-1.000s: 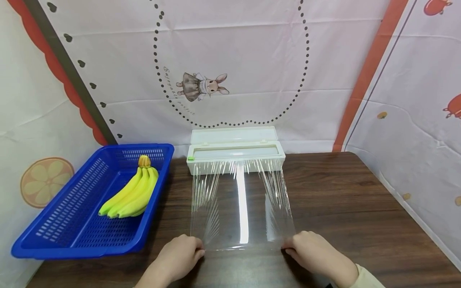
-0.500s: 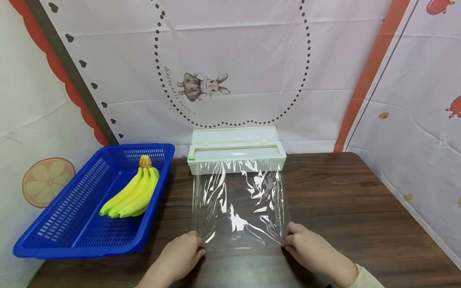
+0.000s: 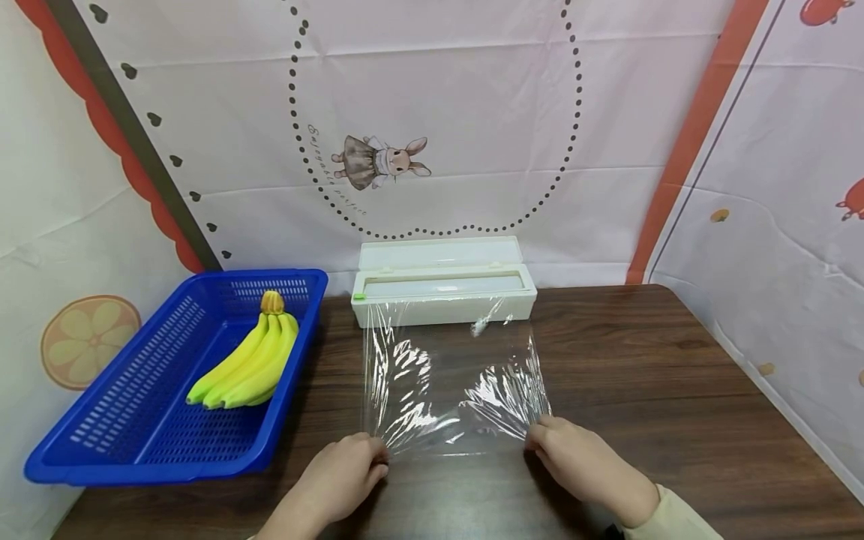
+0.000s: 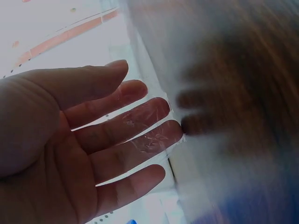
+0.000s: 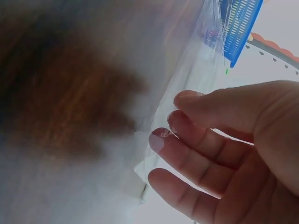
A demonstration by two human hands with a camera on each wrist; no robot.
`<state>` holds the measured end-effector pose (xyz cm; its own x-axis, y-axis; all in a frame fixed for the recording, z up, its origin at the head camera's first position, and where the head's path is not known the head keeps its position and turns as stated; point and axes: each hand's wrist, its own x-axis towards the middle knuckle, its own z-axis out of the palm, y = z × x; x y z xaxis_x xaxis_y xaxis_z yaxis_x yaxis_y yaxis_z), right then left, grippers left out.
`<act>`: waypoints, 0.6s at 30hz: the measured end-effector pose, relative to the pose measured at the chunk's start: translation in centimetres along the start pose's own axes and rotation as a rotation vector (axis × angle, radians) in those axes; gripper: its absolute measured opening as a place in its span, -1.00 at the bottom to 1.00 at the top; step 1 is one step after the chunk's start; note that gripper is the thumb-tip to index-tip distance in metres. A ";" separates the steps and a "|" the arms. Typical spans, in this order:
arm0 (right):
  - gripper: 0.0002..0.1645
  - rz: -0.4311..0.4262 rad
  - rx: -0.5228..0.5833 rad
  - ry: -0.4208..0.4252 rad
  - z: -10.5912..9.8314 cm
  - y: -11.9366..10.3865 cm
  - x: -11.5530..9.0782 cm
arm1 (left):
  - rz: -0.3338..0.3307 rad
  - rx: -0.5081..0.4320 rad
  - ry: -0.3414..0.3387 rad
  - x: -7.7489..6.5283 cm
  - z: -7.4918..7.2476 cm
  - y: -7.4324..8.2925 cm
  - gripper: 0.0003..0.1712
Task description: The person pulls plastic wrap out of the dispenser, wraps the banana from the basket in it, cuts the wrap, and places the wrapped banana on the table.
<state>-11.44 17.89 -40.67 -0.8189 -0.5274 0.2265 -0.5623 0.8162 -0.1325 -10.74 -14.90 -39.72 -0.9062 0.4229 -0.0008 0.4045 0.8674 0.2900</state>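
A sheet of clear plastic wrap (image 3: pixel 445 390) runs from the white wrap dispenser (image 3: pixel 445 309) towards the person, creased at both near corners. My left hand (image 3: pixel 342 474) is at its near left corner. In the left wrist view, the fingers (image 4: pixel 154 107) are fairly straight with their tips at the tabletop, the thumb stands apart, and film clings to the fingertips. At the near right corner is my right hand (image 3: pixel 582 463). Its fingers (image 5: pixel 187 156) are loosely bent in the right wrist view, with film at the tips and the thumb apart from them.
A blue plastic basket (image 3: pixel 155 474) with a bunch of bananas (image 3: pixel 250 360) stands on the left of the dark wooden table (image 3: pixel 628 360). The dispenser's lid (image 3: pixel 439 253) is raised, close to the printed cloth (image 3: pixel 472 112) at the back.
The wrap was stretched taut and has become slack and wrinkled. Its near edge has shifted slightly towards the dispenser. My right hand has moved slightly forward; the left stays almost in place.
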 end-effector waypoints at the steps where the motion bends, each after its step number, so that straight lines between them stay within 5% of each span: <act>1: -0.82 0.002 0.003 0.004 0.0 0.0 0.0 | -0.001 0.004 -0.001 0.0 0.0 0.0 -0.91; 10: -0.79 0.005 0.022 0.010 0.2 0.2 0.1 | -0.014 0.000 0.024 0.1 0.0 0.2 -0.80; 18: -0.80 -0.053 -0.015 0.039 0.5 0.5 0.0 | -0.066 -0.080 -0.036 0.2 -0.4 0.0 -0.69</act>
<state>-11.80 18.21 -41.27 -0.7830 -0.5605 0.2698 -0.6026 0.7911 -0.1052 -10.96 -14.92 -39.35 -0.9248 0.3762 -0.0567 0.3317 0.8704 0.3638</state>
